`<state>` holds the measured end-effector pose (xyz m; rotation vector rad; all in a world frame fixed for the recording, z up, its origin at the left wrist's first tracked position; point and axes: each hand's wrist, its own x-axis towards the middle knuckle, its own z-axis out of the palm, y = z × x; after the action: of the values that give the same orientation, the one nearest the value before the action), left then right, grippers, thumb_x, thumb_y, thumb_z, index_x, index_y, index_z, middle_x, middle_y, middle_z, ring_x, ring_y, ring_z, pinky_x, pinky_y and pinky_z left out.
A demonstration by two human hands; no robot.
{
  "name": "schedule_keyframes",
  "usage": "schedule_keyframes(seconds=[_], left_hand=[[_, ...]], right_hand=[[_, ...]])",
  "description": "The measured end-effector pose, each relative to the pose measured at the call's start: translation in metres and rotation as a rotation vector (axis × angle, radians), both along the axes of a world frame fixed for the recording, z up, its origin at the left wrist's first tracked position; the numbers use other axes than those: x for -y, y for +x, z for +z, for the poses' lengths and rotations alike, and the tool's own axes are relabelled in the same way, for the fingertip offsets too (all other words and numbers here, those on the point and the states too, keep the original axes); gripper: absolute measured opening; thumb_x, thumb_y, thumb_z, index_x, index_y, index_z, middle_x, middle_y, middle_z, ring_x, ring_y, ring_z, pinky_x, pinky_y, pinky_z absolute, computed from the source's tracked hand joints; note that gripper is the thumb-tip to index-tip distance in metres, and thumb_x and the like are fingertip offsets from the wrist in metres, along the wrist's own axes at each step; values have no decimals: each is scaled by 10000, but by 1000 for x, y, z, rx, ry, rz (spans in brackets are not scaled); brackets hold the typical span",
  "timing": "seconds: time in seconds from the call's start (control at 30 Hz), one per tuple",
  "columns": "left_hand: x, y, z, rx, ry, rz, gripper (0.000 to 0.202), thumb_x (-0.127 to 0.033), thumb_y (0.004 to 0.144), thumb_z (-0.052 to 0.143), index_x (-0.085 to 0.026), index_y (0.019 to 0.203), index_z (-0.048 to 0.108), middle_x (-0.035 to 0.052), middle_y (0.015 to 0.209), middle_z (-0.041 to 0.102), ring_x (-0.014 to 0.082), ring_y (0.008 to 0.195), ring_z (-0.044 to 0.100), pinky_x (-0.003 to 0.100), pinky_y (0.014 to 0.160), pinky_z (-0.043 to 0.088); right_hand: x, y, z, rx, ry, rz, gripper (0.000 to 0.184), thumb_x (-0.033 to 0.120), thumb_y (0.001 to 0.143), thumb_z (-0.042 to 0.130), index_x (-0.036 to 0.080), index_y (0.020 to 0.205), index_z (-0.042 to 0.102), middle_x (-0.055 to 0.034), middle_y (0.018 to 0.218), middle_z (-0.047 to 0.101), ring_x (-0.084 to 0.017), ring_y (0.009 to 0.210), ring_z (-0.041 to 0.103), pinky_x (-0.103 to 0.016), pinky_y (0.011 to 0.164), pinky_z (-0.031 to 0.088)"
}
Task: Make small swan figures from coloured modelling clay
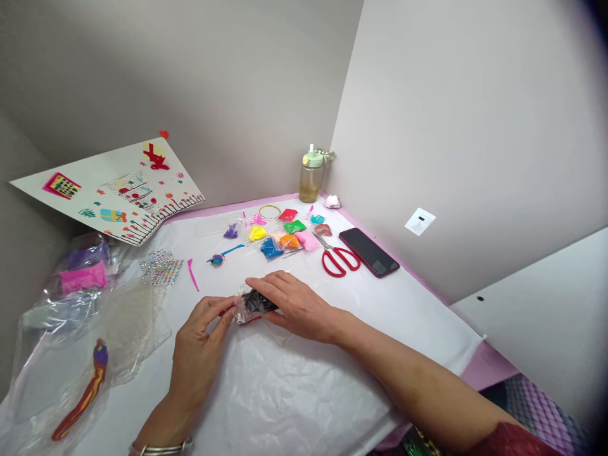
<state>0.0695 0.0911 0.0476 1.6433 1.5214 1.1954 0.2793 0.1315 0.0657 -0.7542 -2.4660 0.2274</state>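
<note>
A clear plastic packet of black clay (256, 302) lies on the white table covering in front of me. My left hand (209, 326) pinches the packet's left end between thumb and fingertips. From the other side my right hand (297, 304) grips the packet, thumb below and fingers over the top, hiding its right part. Behind the hands sit several small bags of coloured clay, among them a blue one (272, 248), an orange one (289, 241) and a yellow one (257, 233). Red-handled scissors (339, 258) lie to their right, blades partly apart.
A dark phone (369, 252) rests near the right edge, and a bottle (311, 176) stands in the back corner. At left are a decorated card (118, 190), a rhinestone sheet (162, 268), a pink clay packet (84, 277), plastic sheets (126, 316) and a striped clay strip (88, 399).
</note>
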Motion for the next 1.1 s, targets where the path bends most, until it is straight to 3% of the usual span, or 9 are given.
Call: schedule_keyframes(seconds=[0.13,0.27,0.43,0.57,0.77,0.87,0.97,1.1], left_hand=[[2,-1,1,-6,6,6,238,-446,867,650,-304,1038,735,-12,940,633,177,868,593,296,849,450],[1,-3,-2,-60,7,-39,270,-448,878,630,-305,1088,723,-4,949,628,193,903,586,318,863,431],[-4,-11,-4,-172,13,-110,214,-438,901,579,-276,982,693,11,936,626,215,906,586,340,847,424],[-6,-14,-4,-254,50,-136,188,-424,898,567,-260,897,658,24,923,643,232,909,588,351,819,419],[-3,-7,0,-287,113,-74,145,-368,866,570,-241,880,640,19,877,633,230,877,572,355,813,401],[-2,-9,4,-172,-28,-62,161,-394,869,585,-240,867,631,5,884,617,204,857,562,330,815,401],[-3,-14,6,145,-251,-127,206,-455,847,655,-253,885,650,-20,906,629,175,880,564,290,836,409],[-5,-16,7,529,-302,-111,220,-445,784,755,-245,837,680,-34,877,635,150,922,582,247,887,459]], right_hand=[[1,0,2,9,32,43,538,164,950,581,126,1442,368,-140,1206,629,-239,1131,536,-408,996,488],[2,-1,1,-9,90,96,510,131,983,490,121,1468,332,-134,1232,636,-234,1160,520,-401,1023,471],[3,-2,0,2,94,153,501,70,984,405,104,1478,324,-128,1253,633,-220,1198,497,-382,1044,457],[3,-3,1,11,92,156,493,69,982,396,114,1469,338,-125,1249,636,-222,1181,515,-390,1034,470],[3,-3,2,0,68,134,453,128,988,477,114,1430,377,-126,1236,641,-219,1143,543,-381,1014,482],[4,-4,1,-48,59,85,454,181,980,543,130,1408,402,-133,1206,643,-223,1121,563,-385,989,498],[2,-2,0,-92,38,18,448,207,964,581,155,1382,430,-131,1180,640,-232,1107,577,-388,963,515],[-10,10,-2,-54,26,-178,434,157,933,600,164,1347,469,-139,1246,618,-251,1148,564,-405,967,506]])
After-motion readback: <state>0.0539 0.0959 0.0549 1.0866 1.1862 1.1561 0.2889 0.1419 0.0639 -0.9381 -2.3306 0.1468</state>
